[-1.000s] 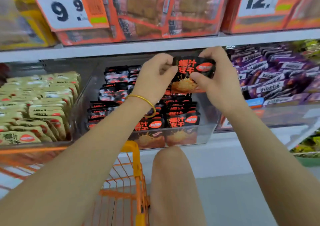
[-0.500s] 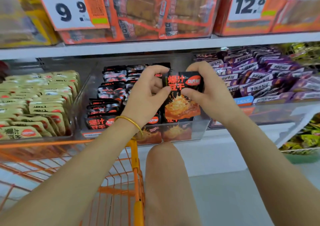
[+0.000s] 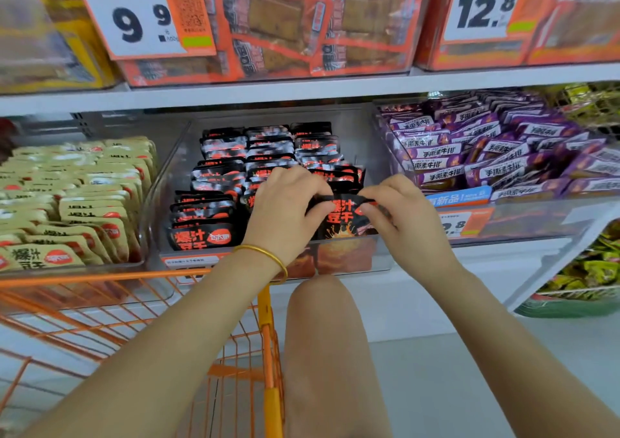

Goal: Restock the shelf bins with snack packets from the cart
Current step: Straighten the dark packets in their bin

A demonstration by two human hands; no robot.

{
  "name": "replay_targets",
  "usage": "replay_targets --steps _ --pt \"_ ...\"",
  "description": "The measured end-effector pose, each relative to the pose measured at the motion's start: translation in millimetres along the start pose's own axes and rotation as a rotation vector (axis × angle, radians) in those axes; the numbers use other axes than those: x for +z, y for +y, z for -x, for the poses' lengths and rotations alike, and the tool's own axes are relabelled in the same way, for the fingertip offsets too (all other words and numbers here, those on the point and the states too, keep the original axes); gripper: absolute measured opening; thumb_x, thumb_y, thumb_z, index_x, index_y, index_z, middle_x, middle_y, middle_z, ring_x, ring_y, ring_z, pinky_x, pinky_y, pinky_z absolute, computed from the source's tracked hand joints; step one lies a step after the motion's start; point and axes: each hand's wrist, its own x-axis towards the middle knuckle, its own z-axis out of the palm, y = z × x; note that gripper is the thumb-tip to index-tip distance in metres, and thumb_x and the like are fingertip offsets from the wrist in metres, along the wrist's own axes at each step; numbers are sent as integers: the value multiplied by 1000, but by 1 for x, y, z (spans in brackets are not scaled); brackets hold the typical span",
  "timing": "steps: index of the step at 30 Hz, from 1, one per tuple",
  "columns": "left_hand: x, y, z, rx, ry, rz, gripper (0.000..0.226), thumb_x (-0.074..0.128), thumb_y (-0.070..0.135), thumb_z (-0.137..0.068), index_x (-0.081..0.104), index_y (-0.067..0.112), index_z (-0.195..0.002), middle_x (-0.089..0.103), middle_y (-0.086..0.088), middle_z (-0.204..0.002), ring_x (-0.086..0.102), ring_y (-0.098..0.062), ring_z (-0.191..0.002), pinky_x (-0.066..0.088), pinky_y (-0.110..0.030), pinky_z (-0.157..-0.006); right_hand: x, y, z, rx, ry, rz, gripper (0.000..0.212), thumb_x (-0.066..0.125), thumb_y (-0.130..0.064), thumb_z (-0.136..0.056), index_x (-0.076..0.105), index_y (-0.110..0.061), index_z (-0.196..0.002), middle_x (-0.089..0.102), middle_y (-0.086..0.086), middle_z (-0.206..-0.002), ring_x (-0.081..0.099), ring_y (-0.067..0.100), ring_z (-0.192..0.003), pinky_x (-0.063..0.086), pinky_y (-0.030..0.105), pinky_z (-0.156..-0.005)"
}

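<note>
Packet first: the black foil snack packet with orange lettering is pinched by its top edge between your two hands. It sits low in the front right corner of the clear plastic shelf bin, with its lower half already behind the bin's front wall. Your left hand nips the top left corner between the thumb and curled fingers. Your right hand nips the top right corner in the same way.

By the look of the bin, you are well along. Rows of matching black packets stand upright from back to front, and the one you hold appears to be closing the front of the right-hand row. It needs only to be seated upright and let go. You cannot tell how much stock is left, because the load of the orange wire cart, below and in front of the bin, is out of view.

Left of the bin stand beige packets and right of it purple packets. Above it, a white shelf board carries orange packs and two price cards. Your bare knee rises below the bin, just beside the cart.

Expect a tight fit, as the neighbouring rows crowd that corner. The cart's rim runs close under your left forearm, near the gold bangle.
</note>
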Motion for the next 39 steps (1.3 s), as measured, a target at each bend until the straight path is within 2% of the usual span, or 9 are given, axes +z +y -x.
replay_targets --steps 9,14,17,21,24,27,33,37,39 --pt "5 -2 11 -29 -100 -192 12 66 31 -83 68 21 -89 48 3 -105 34 -20 -108 20 -28 -90 11 -4 18 38 -109 124 14 64 -12 -83 70 -10 -96 60 6 -88 60 29 -75 41 28 -61" --pt "-5 -1 -2 -73 -161 -97 14 61 37 -84 67 26 -89 46 8 -104 32 -14 -103 24 -27 -90 -3 -17 3 172 -18 -58 25 64 -13 -84 66 -13 -108 52 -3 -96 52 12 -89 42 25 -82" --pt "-7 -11 -23 -109 -110 -100 24 52 32 -91 65 18 -106 53 -1 -115 40 -22 -115 29 -32 -97 -6 -23 -25 308 59 -110 28 52 -15 -92 56 -5 -117 57 9 -108 53 23 -103 40 29 -88" --pt "3 -20 -56 -180 -365 -250 49 31 33 -100 30 10 -144 24 -9 -153 17 -24 -141 17 -36 -114 10 -14 -74 659 -177 -160 35 37 -26 -101 50 3 -116 56 14 -99 51 29 -94 32 27 -68" --pt "17 -30 -68 -183 -501 -324 57 22 38 -100 8 13 -149 6 -7 -157 5 -21 -145 10 -40 -118 30 2 -87 857 -312 -268 46 34 -30 -102 46 5 -130 53 17 -113 51 28 -101 37 26 -81" --pt "23 -35 -68 -185 -569 -364 55 20 38 -100 10 15 -149 6 -4 -158 5 -18 -145 7 -40 -118 42 11 -85 982 -286 -458 37 42 -25 -96 54 1 -120 60 21 -113 57 35 -108 44 42 -98" --pt "16 -40 -63 -130 -590 -379 56 21 39 -100 12 13 -149 8 -6 -157 6 -18 -145 10 -41 -118 46 14 -75 972 -166 -637 13 49 -15 -90 56 -9 -99 58 14 -93 56 29 -85 48 38 -79" --pt "12 -36 -57 -126 -559 -355 56 23 38 -100 12 13 -149 9 -4 -157 5 -18 -145 9 -38 -118 51 17 -78 895 -120 -573 23 47 -11 -93 58 -8 -113 60 13 -108 58 27 -100 48 40 -92" --pt "11 -34 -54 -131 -536 -317 55 25 36 -101 14 12 -149 11 -4 -157 6 -18 -145 9 -35 -118 53 21 -84 875 -120 -540 15 49 -7 -93 60 -5 -102 61 14 -99 58 26 -93 49 39 -88"
